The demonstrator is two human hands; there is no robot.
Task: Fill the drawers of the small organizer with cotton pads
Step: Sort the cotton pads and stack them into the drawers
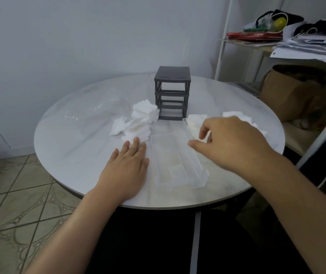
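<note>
Resting the left hand [127, 165] flat on the table [75, 155] just left of the clear drawer [175, 159], fingers straight, tips touching loose cotton pads [134, 135]. Hovering the right hand [231, 143] over the drawer's right rim, fingers loosely curled, thumb and forefinger apart, nothing clearly held. Behind the drawer, upright: the dark organizer frame [171, 93]. Left of the drawer's far end, a pad stack [145, 111]; right of it, more pads [194, 120], partly hidden by the right hand.
</note>
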